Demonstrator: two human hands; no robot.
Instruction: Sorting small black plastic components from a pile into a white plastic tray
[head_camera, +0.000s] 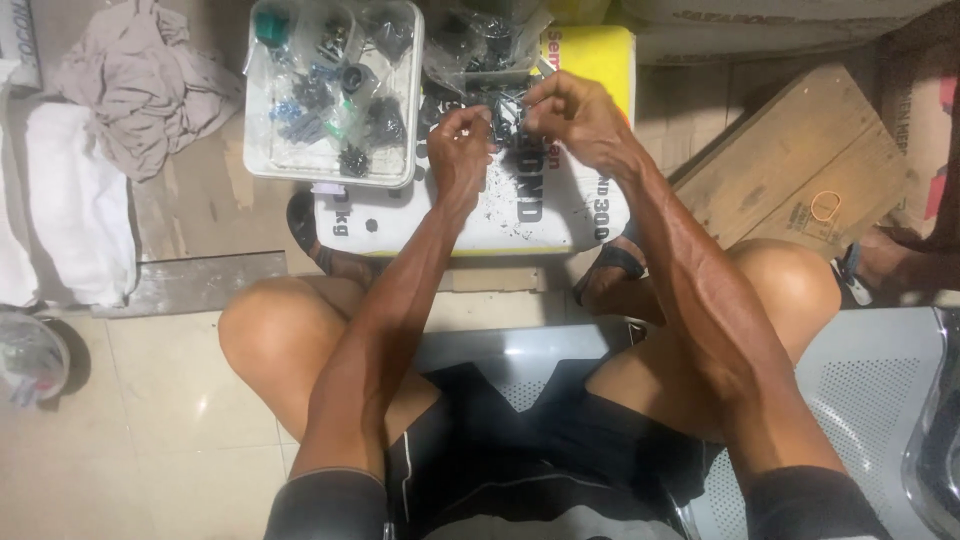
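Note:
My left hand (458, 150) and my right hand (572, 118) are raised close together over a white and yellow sack (560, 205) that lies on the floor in front of my knees. Both hands pinch small dark parts (503, 112) between the fingertips; the parts are too small to tell apart. Loose dark bits (500, 215) are scattered over the sack below my hands. A clear plastic bag (480, 45) of dark hardware lies just beyond my fingers.
A white tray (262, 160) with several small bags of screws and fittings stands left of the sack. Crumpled cloths (130, 85) lie at far left. A wooden board (790, 160) with a rubber band (825, 206) lies right. I sit on a perforated metal bench (860, 390).

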